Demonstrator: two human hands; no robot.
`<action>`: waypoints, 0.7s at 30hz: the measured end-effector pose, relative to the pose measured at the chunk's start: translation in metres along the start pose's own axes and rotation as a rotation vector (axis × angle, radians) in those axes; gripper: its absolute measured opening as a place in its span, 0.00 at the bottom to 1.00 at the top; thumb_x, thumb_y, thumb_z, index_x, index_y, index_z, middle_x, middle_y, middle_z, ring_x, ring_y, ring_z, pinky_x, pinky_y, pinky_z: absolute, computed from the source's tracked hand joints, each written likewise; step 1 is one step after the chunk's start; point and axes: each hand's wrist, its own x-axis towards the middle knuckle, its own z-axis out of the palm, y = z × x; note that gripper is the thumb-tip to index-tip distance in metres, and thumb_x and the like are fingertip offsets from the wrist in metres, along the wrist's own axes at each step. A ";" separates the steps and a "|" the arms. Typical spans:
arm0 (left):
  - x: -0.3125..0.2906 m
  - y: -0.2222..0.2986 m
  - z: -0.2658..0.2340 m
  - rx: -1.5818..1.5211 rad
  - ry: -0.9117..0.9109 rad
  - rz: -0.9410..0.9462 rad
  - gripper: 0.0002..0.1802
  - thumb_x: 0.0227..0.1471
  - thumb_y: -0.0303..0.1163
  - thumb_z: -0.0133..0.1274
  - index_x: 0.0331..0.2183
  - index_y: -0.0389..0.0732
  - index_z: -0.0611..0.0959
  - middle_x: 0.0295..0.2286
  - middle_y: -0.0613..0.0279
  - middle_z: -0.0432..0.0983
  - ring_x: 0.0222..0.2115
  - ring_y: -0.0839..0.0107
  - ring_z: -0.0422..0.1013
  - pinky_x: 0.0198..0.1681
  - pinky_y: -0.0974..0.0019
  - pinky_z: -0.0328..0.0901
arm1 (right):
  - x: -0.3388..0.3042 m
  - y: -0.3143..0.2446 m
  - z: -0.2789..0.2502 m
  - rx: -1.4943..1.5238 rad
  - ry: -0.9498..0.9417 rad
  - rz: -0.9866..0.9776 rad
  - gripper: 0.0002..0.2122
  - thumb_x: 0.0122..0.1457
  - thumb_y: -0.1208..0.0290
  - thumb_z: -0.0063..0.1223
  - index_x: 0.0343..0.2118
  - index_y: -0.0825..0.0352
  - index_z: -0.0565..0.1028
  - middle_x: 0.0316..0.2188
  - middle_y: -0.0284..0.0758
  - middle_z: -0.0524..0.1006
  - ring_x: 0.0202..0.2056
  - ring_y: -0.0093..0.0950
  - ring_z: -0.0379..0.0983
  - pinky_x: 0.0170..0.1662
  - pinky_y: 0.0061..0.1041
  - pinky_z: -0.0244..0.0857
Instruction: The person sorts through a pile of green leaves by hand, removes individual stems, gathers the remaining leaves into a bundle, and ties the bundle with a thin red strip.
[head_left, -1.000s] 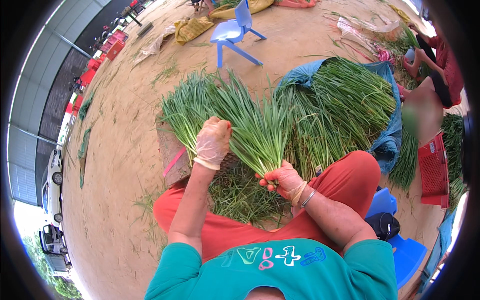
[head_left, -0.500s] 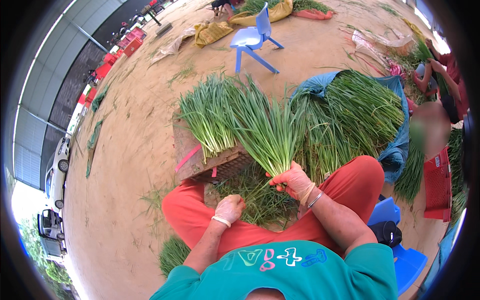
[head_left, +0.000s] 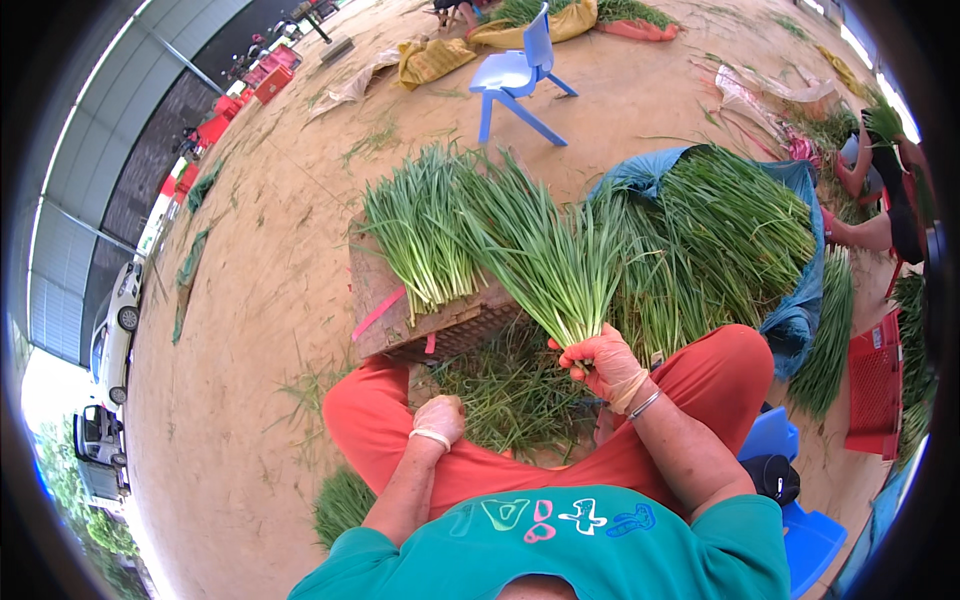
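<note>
My right hand (head_left: 602, 366), in a thin pale glove, is closed around the pale stem ends of a bunch of chives (head_left: 560, 270). The green leaves fan up and away to the left, over the edge of a low brown stand. My left hand (head_left: 440, 419), gloved too, is curled closed above my left knee; whatever its fingers hold, if anything, is hidden. Another pile of chives (head_left: 420, 235) lies on the stand (head_left: 385, 320), stems toward me. To the right, a large heap of chives (head_left: 725, 225) rests in a blue sack (head_left: 795, 300).
Loose trimmed leaves (head_left: 515, 390) cover the ground between my legs. A blue chair (head_left: 515, 75) stands beyond the stand. At right are a red crate (head_left: 873, 385) and another person's arm (head_left: 862, 232). More chives (head_left: 345, 505) lie beside my left leg.
My right hand has moved slightly right with the bunch, whose leaves spread wider. My left hand has drawn back a little to the left. The person at right has shifted.
</note>
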 end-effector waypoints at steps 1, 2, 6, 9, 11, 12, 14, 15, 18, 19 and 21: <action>-0.002 0.010 -0.008 -0.088 0.109 0.029 0.15 0.45 0.34 0.57 0.36 0.37 0.83 0.29 0.48 0.79 0.31 0.53 0.77 0.37 0.56 0.70 | 0.000 0.001 0.000 0.015 -0.020 -0.002 0.22 0.49 0.89 0.51 0.49 0.69 0.68 0.36 0.44 0.79 0.23 0.26 0.74 0.17 0.19 0.64; -0.003 0.022 -0.016 -0.176 0.218 0.059 0.15 0.46 0.32 0.58 0.37 0.36 0.82 0.29 0.49 0.80 0.31 0.56 0.77 0.36 0.58 0.71 | -0.001 0.002 0.001 0.030 -0.039 -0.005 0.22 0.48 0.89 0.51 0.49 0.68 0.68 0.36 0.43 0.79 0.23 0.26 0.74 0.17 0.19 0.64; 0.018 0.057 -0.035 -0.734 0.543 0.203 0.18 0.46 0.28 0.59 0.41 0.34 0.79 0.27 0.54 0.77 0.27 0.63 0.76 0.34 0.62 0.70 | -0.007 0.007 0.012 -0.003 -0.105 -0.034 0.22 0.49 0.88 0.51 0.49 0.68 0.68 0.36 0.43 0.79 0.23 0.26 0.74 0.16 0.19 0.63; 0.035 0.098 -0.073 -0.795 0.808 0.401 0.17 0.48 0.24 0.59 0.42 0.33 0.79 0.25 0.58 0.75 0.25 0.69 0.73 0.31 0.66 0.67 | -0.009 0.006 0.011 -0.048 -0.086 -0.056 0.22 0.49 0.88 0.51 0.49 0.68 0.68 0.36 0.43 0.79 0.23 0.26 0.74 0.16 0.19 0.63; 0.057 0.105 -0.097 -0.592 0.901 0.293 0.13 0.49 0.23 0.58 0.40 0.34 0.80 0.22 0.62 0.73 0.24 0.75 0.73 0.29 0.71 0.67 | -0.008 0.008 0.008 -0.075 -0.104 -0.088 0.21 0.49 0.88 0.51 0.49 0.69 0.68 0.36 0.42 0.78 0.22 0.25 0.73 0.16 0.19 0.62; 0.071 0.106 -0.105 -0.526 0.879 0.209 0.14 0.48 0.29 0.59 0.39 0.36 0.81 0.24 0.56 0.75 0.26 0.65 0.75 0.31 0.63 0.68 | -0.009 0.010 0.008 -0.082 -0.108 -0.094 0.21 0.49 0.88 0.51 0.49 0.69 0.68 0.35 0.42 0.78 0.22 0.25 0.73 0.16 0.19 0.62; 0.106 0.089 -0.110 -0.317 0.814 0.252 0.14 0.49 0.34 0.58 0.38 0.37 0.81 0.28 0.51 0.76 0.29 0.56 0.75 0.34 0.57 0.68 | -0.011 0.010 0.014 -0.105 -0.141 -0.071 0.23 0.49 0.89 0.50 0.50 0.69 0.66 0.36 0.43 0.78 0.22 0.26 0.73 0.16 0.19 0.61; 0.124 0.081 -0.111 -0.214 0.776 0.278 0.14 0.50 0.36 0.57 0.37 0.38 0.82 0.29 0.48 0.77 0.31 0.51 0.74 0.35 0.54 0.69 | -0.012 0.011 0.016 -0.104 -0.150 -0.065 0.23 0.49 0.89 0.50 0.50 0.68 0.66 0.36 0.43 0.78 0.22 0.26 0.73 0.16 0.19 0.61; 0.158 0.068 -0.128 -0.303 0.722 0.139 0.11 0.48 0.37 0.55 0.27 0.40 0.83 0.28 0.45 0.78 0.32 0.47 0.74 0.37 0.51 0.69 | -0.010 0.009 0.015 -0.108 -0.164 -0.067 0.25 0.48 0.89 0.49 0.52 0.68 0.63 0.37 0.45 0.77 0.22 0.27 0.73 0.16 0.19 0.60; 0.162 0.060 -0.137 -0.373 0.802 0.145 0.11 0.47 0.37 0.54 0.26 0.39 0.84 0.26 0.45 0.78 0.30 0.48 0.75 0.37 0.53 0.69 | -0.011 0.009 0.014 -0.107 -0.150 -0.073 0.25 0.48 0.89 0.49 0.52 0.68 0.63 0.37 0.45 0.77 0.22 0.27 0.73 0.16 0.19 0.61; 0.157 0.044 -0.156 -0.886 0.781 0.070 0.08 0.48 0.29 0.53 0.25 0.36 0.85 0.22 0.57 0.81 0.22 0.72 0.72 0.30 0.68 0.66 | -0.011 0.013 0.014 -0.106 -0.129 -0.071 0.25 0.48 0.89 0.49 0.51 0.69 0.63 0.36 0.45 0.77 0.22 0.27 0.73 0.16 0.20 0.61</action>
